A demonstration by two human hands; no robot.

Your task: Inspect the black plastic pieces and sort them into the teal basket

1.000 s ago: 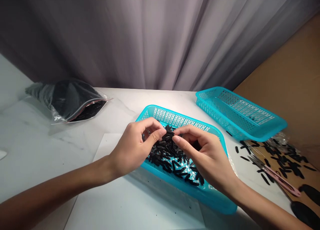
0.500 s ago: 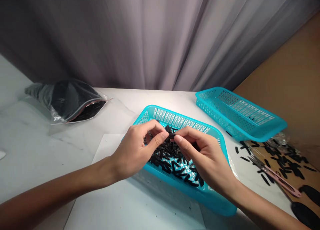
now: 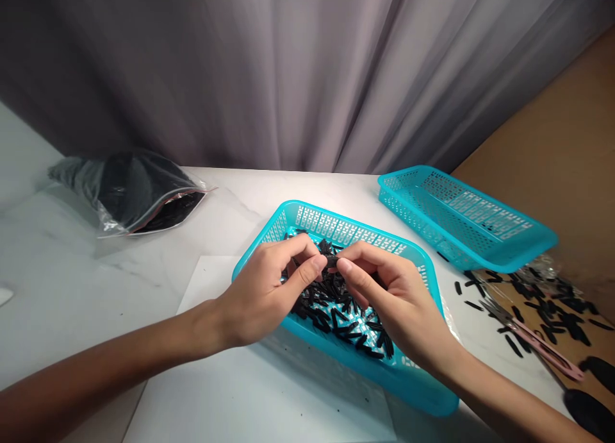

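Note:
Between my fingertips, over a turquoise plastic basket (image 3: pixel 384 384), is a short, narrow black piece (image 3: pixel 331 262) with a rough surface. My left hand (image 3: pixel 262 289) pinches its left end with thumb and fingers. On the opposite end, the thumb and index finger of my right hand (image 3: pixel 401 295) are closed. Many similar black strips (image 3: pixel 343 331) lie loose in the basket below, partly hidden by both hands. What the strips are made of I cannot tell.
A white sheet (image 3: pixel 250 392) lies under the basket. At the left rests an open zip bag (image 3: pixel 139 193) of black material. A second turquoise basket (image 3: pixel 461 231) stands back right. Pink-handled scissors (image 3: pixel 542 350) lie among scattered black strips (image 3: pixel 548 311). A grey curtain (image 3: pixel 288 77) hangs behind.
The black piece shows a broader face between my fingertips than before. Both hands stay almost in place; the view has shifted slightly.

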